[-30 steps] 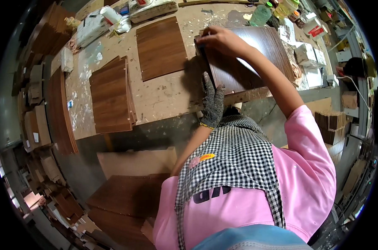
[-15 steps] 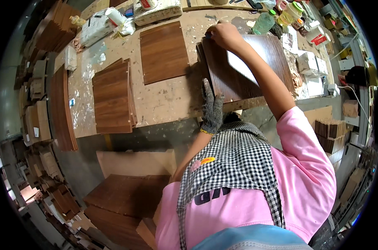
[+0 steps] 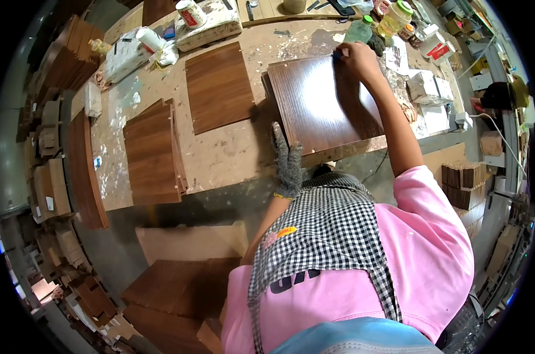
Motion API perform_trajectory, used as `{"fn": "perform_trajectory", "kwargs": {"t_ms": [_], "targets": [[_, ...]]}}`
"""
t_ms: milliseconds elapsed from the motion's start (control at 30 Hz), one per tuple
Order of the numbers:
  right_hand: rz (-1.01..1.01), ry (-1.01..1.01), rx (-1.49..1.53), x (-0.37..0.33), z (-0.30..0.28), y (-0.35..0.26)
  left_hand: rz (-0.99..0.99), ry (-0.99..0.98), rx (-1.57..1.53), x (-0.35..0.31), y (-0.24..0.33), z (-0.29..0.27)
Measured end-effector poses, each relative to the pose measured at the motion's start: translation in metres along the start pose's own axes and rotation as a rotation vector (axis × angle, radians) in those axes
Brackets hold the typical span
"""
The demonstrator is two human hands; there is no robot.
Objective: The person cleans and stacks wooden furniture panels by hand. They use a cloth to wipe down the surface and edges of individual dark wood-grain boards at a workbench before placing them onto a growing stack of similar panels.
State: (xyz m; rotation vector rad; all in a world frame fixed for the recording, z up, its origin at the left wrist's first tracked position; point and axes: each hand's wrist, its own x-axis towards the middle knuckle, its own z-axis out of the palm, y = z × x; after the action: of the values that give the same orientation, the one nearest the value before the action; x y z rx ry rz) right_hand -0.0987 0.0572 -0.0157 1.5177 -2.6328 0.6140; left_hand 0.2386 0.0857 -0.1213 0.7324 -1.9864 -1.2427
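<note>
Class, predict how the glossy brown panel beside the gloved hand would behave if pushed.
The glossy brown panel is probably stiff, given its crisp, board-like edges. Its face may be slippery, judging by the bright glare. Rolling seems unlikely: it is broad, thin and flat.

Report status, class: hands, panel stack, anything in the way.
Wood-grain panel stack on workbench. Gloved left hand at its near left corner, fingers extended. Bare right hand at far edge, grip unclear. Possible obstacle: green-capped bottle just beyond right hand.
</note>
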Motion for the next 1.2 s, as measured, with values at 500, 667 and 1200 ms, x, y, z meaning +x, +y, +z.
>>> {"fn": "perform_trajectory", "kwargs": {"t_ms": [500, 667, 1200], "targets": [[0.139, -0.021, 0.112, -0.010, -0.034, 0.082, -0.359, 0.078, -0.225, 0.015, 0.064, -0.017], [0.177, 0.061, -0.005, -0.007, -0.043, 0.129, -0.387, 0.041, -0.242, 0.016, 0.065, -0.019], [0.417, 0.095, -0.035, -0.023, 0.066, 0.353, -0.542, 0.134, -0.376, 0.020, 0.065, -0.024]]}}
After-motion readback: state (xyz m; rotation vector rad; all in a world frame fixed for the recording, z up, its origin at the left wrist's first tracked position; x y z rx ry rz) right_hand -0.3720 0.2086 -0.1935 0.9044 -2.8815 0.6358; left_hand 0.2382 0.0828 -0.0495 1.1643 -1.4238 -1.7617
